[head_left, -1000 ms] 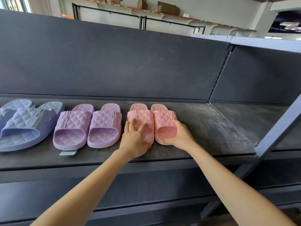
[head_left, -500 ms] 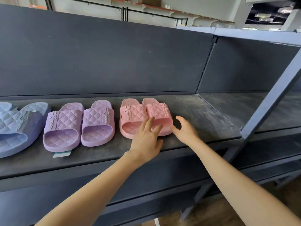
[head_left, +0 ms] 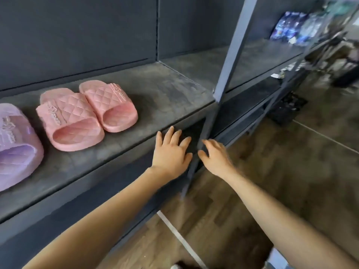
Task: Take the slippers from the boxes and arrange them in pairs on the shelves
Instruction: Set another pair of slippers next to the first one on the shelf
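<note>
Pink slippers (head_left: 85,115) sit as a pair on the dark shelf (head_left: 165,98), side by side and touching along their inner edges, openings toward the front lip. Left pink slipper is nearer the lip than the right one. Purple slipper (head_left: 15,146) just beside the pink pair on the left, cut off by the frame edge, its front close to the shelf lip.

Left hand (head_left: 172,152) is off the slippers, fingers spread and holding nothing, palm down, over the front edge of the shelf to the right of the pink pair. Right hand (head_left: 214,156) also spread and holding nothing, just beside the left hand, in front of the shelf edge and over the floor (head_left: 272,171). The slanted grey upright post (head_left: 229,55) runs down between the two hands; whether either hand touches it, can't tell, the frame is blurred there.

Open room: a wide bare stretch of shelf from the right pink slipper to the post and the shelf corner, back to the dark rear panel (head_left: 77,35). Past the post another shelf bay (head_left: 262,55), mostly bare, with blurred packaged goods (head_left: 291,28) at its far end. A lower shelf level shows under the front lip. White line (head_left: 178,237) on the wood-pattern floor below.
</note>
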